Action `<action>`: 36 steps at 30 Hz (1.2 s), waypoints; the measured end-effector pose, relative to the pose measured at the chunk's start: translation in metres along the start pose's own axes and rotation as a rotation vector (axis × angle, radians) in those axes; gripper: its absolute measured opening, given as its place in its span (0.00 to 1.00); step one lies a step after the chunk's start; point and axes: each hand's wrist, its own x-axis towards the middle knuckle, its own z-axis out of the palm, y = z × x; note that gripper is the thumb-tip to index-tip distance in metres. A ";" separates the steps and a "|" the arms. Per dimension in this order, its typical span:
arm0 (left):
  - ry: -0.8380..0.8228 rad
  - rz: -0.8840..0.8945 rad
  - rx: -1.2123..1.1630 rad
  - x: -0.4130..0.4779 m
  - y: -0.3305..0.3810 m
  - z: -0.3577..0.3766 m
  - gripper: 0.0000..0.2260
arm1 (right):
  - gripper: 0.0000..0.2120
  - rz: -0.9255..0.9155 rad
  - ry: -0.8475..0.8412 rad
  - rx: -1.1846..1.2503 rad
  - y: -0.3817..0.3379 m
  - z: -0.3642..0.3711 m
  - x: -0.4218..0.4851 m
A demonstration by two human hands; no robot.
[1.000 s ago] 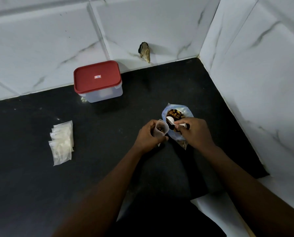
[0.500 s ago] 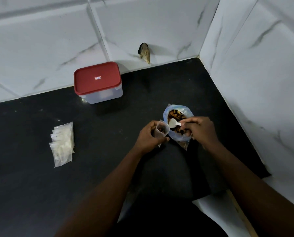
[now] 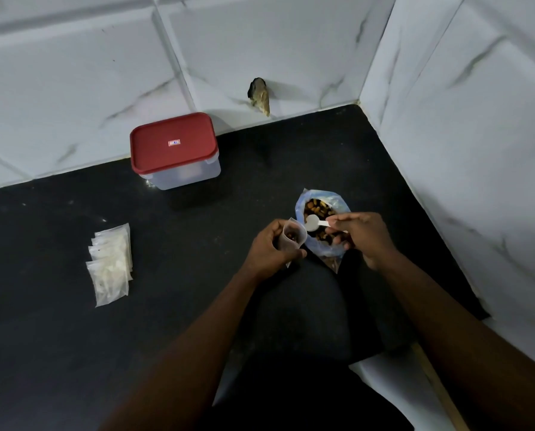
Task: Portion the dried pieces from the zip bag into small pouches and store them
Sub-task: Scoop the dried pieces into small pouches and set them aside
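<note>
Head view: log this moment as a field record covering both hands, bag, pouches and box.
left hand: holds small pouch open, partly filled
right hand: pinches white scoop over zip bag mouth
zip bag: open, upright, dried pieces inside
spare pouches: stacked on counter, left
container: red lid on, by back wall

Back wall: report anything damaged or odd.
A jagged dark hole breaks the wall tile just above the countertop, right of the red-lidded container, with a rough brownish lump in it. It looks broken.

Two bare forearms [image 3: 198, 337], bare left hand [image 3: 267, 250], bare right hand [image 3: 364, 236], dark plain garment [image 3: 300, 321] below — possibly trousers
</note>
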 end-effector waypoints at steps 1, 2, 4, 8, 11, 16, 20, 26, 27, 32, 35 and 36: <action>0.003 0.003 -0.004 0.000 0.000 0.000 0.21 | 0.05 0.012 -0.007 0.048 0.001 -0.001 0.000; 0.004 0.007 -0.007 0.000 0.001 0.000 0.21 | 0.06 0.024 -0.005 0.099 0.002 0.000 0.001; 0.006 0.013 -0.006 0.000 0.002 -0.001 0.20 | 0.06 0.046 0.015 0.181 0.004 0.003 0.000; 0.027 0.014 -0.016 -0.001 0.002 -0.002 0.21 | 0.06 0.046 0.036 0.269 0.007 0.005 0.000; 0.025 0.018 -0.015 -0.001 0.000 -0.002 0.21 | 0.06 0.026 0.037 0.289 0.007 0.002 -0.002; 0.035 0.034 -0.016 -0.001 -0.001 -0.002 0.20 | 0.07 -0.209 0.157 0.004 0.010 0.002 -0.005; 0.055 0.056 -0.010 -0.002 -0.003 -0.003 0.20 | 0.09 -0.380 0.203 -0.145 0.009 0.001 -0.011; 0.061 0.066 -0.011 -0.003 -0.003 -0.004 0.21 | 0.11 -0.575 0.249 -0.352 0.010 0.000 -0.017; 0.059 0.068 -0.009 -0.002 -0.003 -0.004 0.21 | 0.10 -0.602 0.253 -0.391 0.010 0.000 -0.015; 0.043 0.055 0.010 0.001 0.001 -0.001 0.19 | 0.08 -0.690 0.251 -0.530 0.014 0.007 -0.004; 0.030 0.038 0.018 0.004 0.001 -0.001 0.19 | 0.10 -0.757 0.258 -0.622 0.012 0.011 -0.005; 0.031 0.036 0.020 0.004 0.001 -0.001 0.19 | 0.16 -0.772 0.226 -0.662 0.012 0.010 -0.006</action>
